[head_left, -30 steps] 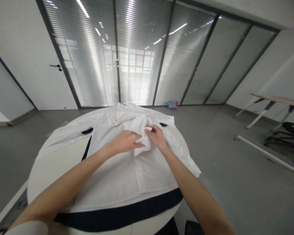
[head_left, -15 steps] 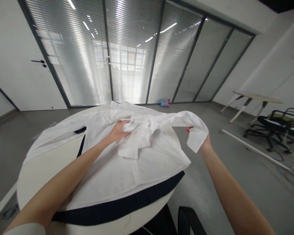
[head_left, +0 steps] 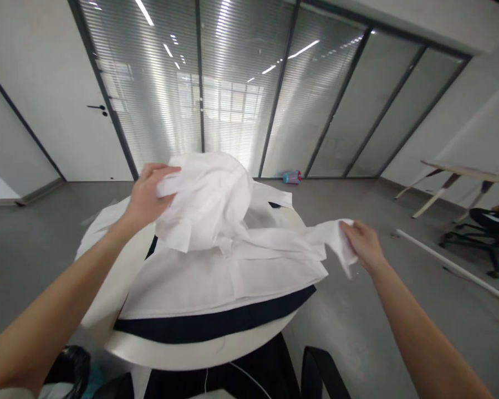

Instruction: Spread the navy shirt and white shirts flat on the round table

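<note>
A white shirt (head_left: 208, 199) is bunched up and lifted over the round table (head_left: 183, 354). My left hand (head_left: 152, 194) grips its gathered part at the left, thumb and fingers closed on the cloth. Off the table's right side, my right hand (head_left: 361, 241) pinches the end of a sleeve (head_left: 291, 241), which is stretched out sideways. Beneath lies more white cloth (head_left: 191, 285), spread flat with its lower edge toward me; whether it is a separate garment I cannot tell. Under that, a dark navy cloth (head_left: 216, 327) shows along the front.
A black chair (head_left: 324, 371) stands at the table's near edge. At the lower left is a bin with a black liner (head_left: 77, 366). A white pole (head_left: 457, 266) lies on the floor at right, near a wooden table (head_left: 474, 173). A small blue-and-red basket (head_left: 291, 177) sits by the glass wall.
My left hand has lifted the bunched shirt up and to the left. My right hand has shifted slightly right, holding the sleeve end lower and straighter. The view has turned a little left.
</note>
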Available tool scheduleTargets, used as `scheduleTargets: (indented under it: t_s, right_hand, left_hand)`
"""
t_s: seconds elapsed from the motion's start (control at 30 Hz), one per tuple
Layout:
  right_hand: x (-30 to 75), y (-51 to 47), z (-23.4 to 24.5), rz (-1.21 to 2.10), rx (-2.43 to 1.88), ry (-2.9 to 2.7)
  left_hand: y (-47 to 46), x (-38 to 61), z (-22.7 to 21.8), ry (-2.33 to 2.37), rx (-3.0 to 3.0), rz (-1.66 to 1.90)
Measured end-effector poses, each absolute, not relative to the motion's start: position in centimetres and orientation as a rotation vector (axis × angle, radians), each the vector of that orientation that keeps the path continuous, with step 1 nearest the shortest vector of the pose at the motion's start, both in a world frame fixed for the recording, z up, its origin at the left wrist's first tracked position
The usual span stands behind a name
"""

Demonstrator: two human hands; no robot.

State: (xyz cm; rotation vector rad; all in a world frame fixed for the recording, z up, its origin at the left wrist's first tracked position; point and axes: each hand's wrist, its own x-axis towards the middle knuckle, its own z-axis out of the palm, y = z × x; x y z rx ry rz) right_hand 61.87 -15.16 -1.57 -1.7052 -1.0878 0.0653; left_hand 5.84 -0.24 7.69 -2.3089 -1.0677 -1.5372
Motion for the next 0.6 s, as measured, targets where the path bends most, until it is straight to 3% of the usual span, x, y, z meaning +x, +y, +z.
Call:
scheduleTargets:
  t_s: [0.1, 0.17, 0.33, 0.47, 0.6]
  right_hand:
    - [55.9, -13.6, -0.7, 0.011, -1.721, -1.293]
    - [50.6, -13.1, 0.5, -0.164, -1.521, -1.564]
    - [39.0, -13.1, 4.1, -0.177, -1.148, -2.193]
    - [36.2, -12.9, 5.2, -0.140, -1.171, -2.281]
    - [37.5, -12.0, 4.6, -0.131, -1.485, -1.826]
  left_hand:
    - [-1.7, 6.8, 5.6, -0.940, -2.637, -1.269]
    - [-3.0, 8.4, 4.8, -0.826, -2.791, -1.117]
    - [-7.4, 11.8, 5.1, -0.494, -2.988, -0.797]
    - [-9.9, 10.3, 4.7, -0.564, -2.847, -1.022]
    - [-11.3, 7.2, 2.5, -0.974, -2.631, -1.346]
